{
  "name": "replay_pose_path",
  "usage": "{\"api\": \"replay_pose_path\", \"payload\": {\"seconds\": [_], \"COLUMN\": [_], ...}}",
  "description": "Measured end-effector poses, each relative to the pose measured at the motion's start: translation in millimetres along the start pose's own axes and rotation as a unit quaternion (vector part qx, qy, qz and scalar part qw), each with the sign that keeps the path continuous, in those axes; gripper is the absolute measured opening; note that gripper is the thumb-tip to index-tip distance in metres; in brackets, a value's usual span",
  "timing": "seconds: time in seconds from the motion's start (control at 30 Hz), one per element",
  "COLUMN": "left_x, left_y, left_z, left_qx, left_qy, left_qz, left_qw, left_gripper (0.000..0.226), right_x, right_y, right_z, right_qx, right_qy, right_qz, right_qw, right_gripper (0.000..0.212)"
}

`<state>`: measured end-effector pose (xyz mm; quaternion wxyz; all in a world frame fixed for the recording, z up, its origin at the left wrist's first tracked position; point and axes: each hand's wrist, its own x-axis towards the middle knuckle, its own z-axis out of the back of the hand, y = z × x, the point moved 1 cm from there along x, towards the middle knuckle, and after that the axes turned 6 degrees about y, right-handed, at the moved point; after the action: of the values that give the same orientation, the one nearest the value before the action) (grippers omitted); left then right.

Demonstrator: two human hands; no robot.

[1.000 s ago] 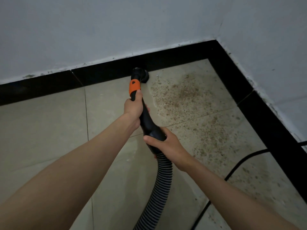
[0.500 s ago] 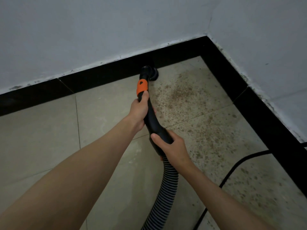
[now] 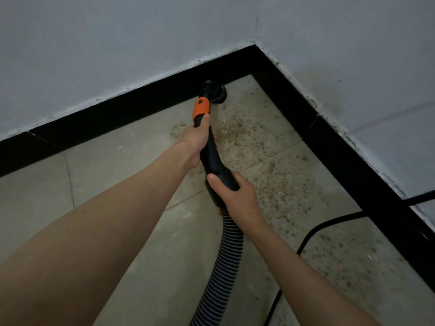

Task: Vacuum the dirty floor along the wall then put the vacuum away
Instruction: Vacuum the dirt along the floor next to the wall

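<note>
Both hands are clamped on the vacuum wand (image 3: 213, 158): the left hand (image 3: 196, 140) wraps the upper part just below the orange collar (image 3: 201, 108), thumb laid up along the tube, while the right hand (image 3: 231, 191) curls round the thicker base where the ribbed hose (image 3: 223, 267) joins and trails down toward the bottom of the view. The wand's long axis runs from the right hand forward and slightly left to the round brush nozzle (image 3: 217, 92), which sits on the tile floor (image 3: 113, 161) right against the black skirting (image 3: 141, 107) of the far wall, a little short of the corner (image 3: 255, 55). The relation that matters is sideways: the brown scatter of dirt (image 3: 254, 137) lies to the right of the nozzle and of the wand's line, spreading back along the right-hand skirting toward the person, while the tiles to the left look cleaner. So the next stroke probably wants the head swung rightward into the corner and then drawn back along that wall. The left hand, nearer the nozzle, would steer; the right would feed the hose. The black power cord (image 3: 313, 234) lies across the dirty patch on the right and could be caught by the head.
</note>
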<state>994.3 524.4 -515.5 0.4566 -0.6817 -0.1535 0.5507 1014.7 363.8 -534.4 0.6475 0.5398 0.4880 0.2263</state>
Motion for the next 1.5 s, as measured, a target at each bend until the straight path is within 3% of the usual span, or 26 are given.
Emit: {"api": "replay_pose_path", "payload": {"seconds": [0.1, 0.23, 0.53, 0.67, 0.8, 0.97, 1.37, 1.5], "left_x": [9, 19, 37, 41, 40, 31, 12, 2], "left_y": [-7, -14, -24, -26, -27, -33, -26, -21], "left_z": [-16, -33, -42, -43, -42, -56, -69, -71], "left_qx": [0.016, 0.012, 0.049, 0.05, 0.052, 0.035, 0.087, 0.087], "left_qy": [0.011, 0.03, 0.036, 0.04, 0.043, 0.077, 0.087, 0.1], "left_qz": [0.011, 0.016, -0.014, -0.018, -0.015, -0.001, -0.01, -0.008], "left_qw": [1.0, 0.999, 0.998, 0.998, 0.998, 0.996, 0.992, 0.991], "left_gripper": [0.059, 0.047, 0.054, 0.044, 0.052, 0.04, 0.052, 0.048], "right_x": [6, 16, 29, 30, 28, 21, 0, -5], "right_y": [4, 9, 20, 22, 22, 25, 25, 22], "right_z": [11, 24, 28, 26, 26, 34, 37, 38], "right_qx": [0.004, -0.006, -0.02, -0.044, -0.045, -0.043, 0.024, -0.016], "right_qy": [-0.02, -0.039, -0.038, -0.041, -0.058, -0.083, -0.069, -0.079], "right_qz": [0.001, 0.014, 0.018, 0.018, 0.015, 0.025, -0.025, -0.028], "right_qw": [1.0, 0.999, 0.999, 0.998, 0.997, 0.995, 0.997, 0.996], "right_gripper": [0.017, 0.017, 0.015, 0.016, 0.028, 0.024, 0.021, 0.024]}}
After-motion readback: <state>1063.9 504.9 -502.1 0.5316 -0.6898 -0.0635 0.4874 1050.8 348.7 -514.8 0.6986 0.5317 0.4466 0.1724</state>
